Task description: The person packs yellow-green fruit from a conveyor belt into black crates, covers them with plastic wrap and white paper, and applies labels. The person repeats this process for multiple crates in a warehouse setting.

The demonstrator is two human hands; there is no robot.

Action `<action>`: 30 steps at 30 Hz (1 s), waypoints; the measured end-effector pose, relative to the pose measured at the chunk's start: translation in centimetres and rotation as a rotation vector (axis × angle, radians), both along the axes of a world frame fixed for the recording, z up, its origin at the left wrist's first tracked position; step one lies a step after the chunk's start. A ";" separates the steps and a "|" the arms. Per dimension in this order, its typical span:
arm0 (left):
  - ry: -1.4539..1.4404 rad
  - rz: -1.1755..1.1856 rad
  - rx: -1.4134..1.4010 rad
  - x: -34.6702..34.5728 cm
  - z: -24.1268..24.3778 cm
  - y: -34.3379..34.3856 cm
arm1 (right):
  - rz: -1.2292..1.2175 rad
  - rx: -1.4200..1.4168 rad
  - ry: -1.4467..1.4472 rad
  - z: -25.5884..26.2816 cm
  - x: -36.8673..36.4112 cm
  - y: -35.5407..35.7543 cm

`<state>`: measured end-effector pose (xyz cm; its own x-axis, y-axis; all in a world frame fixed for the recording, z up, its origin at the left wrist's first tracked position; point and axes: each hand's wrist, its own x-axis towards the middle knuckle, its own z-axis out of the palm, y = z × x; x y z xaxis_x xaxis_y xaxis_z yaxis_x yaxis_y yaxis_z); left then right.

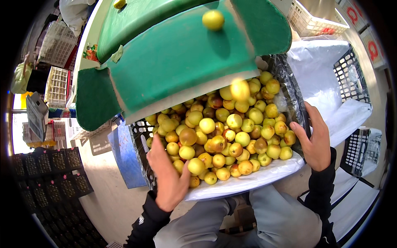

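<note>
A black plastic crate, lined with white sheeting (248, 183), is filled with yellow-green round fruits (207, 125), some with brown patches. My left hand (169, 173) lies at the crate's left side, thumb beside the fruits and fingers over the rim. My right hand (316, 139) grips the right rim (299, 102), thumb inside. The end of a green padded chute (183, 65) overhangs the far part of the crate and hides it. One fruit (213, 20) is on the chute, and another, blurred one (239, 89) is just past its lip.
A black crate with white lining (319, 68) stands at right, a white crate (319, 18) behind it. Another black crate (356, 152) is lower right. Stacked black crates (49, 173) stand at lower left, near a blue metal plate (127, 158). A scale (36, 114) is at far left.
</note>
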<state>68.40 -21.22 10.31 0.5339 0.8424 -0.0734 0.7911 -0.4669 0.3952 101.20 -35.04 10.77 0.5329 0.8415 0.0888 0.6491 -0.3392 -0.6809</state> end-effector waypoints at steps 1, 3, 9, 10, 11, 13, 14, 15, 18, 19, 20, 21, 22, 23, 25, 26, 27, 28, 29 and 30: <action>-0.056 0.039 0.004 1.0 -0.8 -0.1 | 0.005 0.007 0.003 -0.1 -0.1 0.1; -0.126 0.047 -0.013 3.4 -0.7 0.1 | 0.002 0.012 0.002 0.1 0.0 0.1; -0.173 -0.008 -0.019 9.7 -1.0 0.5 | -0.007 0.004 0.004 0.2 -0.1 0.1; -0.162 -0.056 0.062 10.3 -0.6 0.5 | -0.006 0.008 -0.002 0.2 -0.1 0.1; -0.142 -0.091 0.086 11.1 -0.4 0.4 | -0.005 0.009 -0.009 0.2 -0.1 0.1; -0.068 -0.164 0.070 12.4 0.5 0.1 | -0.008 0.007 -0.019 0.1 0.0 0.0; -0.091 -0.198 0.039 12.9 0.5 0.0 | -0.009 0.003 -0.024 0.1 0.0 -0.1; -0.103 -0.228 0.087 13.4 0.6 -0.5 | -0.010 -0.001 -0.028 0.1 0.1 -0.2; -0.033 -0.373 0.182 14.5 0.8 -1.8 | 0.002 0.006 -0.061 0.0 0.0 -0.1; -0.048 -0.406 0.172 14.8 0.5 -2.2 | 0.000 0.006 -0.051 0.0 0.0 0.0; -0.062 -0.437 0.167 15.2 0.3 -2.7 | 0.000 0.012 -0.042 0.0 0.0 0.1; -0.046 -0.468 0.170 15.5 0.2 -3.0 | 0.000 0.017 -0.032 0.1 0.0 0.1; -0.041 -0.473 0.183 15.4 0.0 -3.1 | 0.001 0.013 -0.027 0.0 -0.1 0.2; -0.048 -0.491 0.174 15.4 0.1 -3.0 | -0.004 0.009 -0.025 0.1 0.0 0.1; -0.051 -0.547 0.153 14.8 0.6 -2.5 | -0.007 0.007 -0.022 0.1 0.0 0.0; -0.048 -0.587 0.139 14.3 1.0 -2.2 | -0.009 0.009 -0.022 0.0 0.0 -0.1; -0.044 -0.627 0.125 13.8 1.4 -1.9 | -0.010 0.011 -0.021 -0.1 0.1 -0.2; -0.032 -0.651 0.100 13.1 1.5 -1.6 | -0.007 0.010 -0.022 -0.1 0.2 -0.2; -0.016 -0.674 0.077 12.1 1.6 -1.5 | -0.002 0.013 -0.020 0.0 0.2 -0.2; -0.001 -0.705 0.051 11.2 1.6 -1.4 | -0.006 0.012 -0.019 0.0 0.2 -0.3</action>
<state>79.62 -22.58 11.94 0.9536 0.2980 -0.0421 0.2928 -0.8860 0.3596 101.39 -35.39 10.78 0.5359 0.8372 0.1091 0.6602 -0.3350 -0.6722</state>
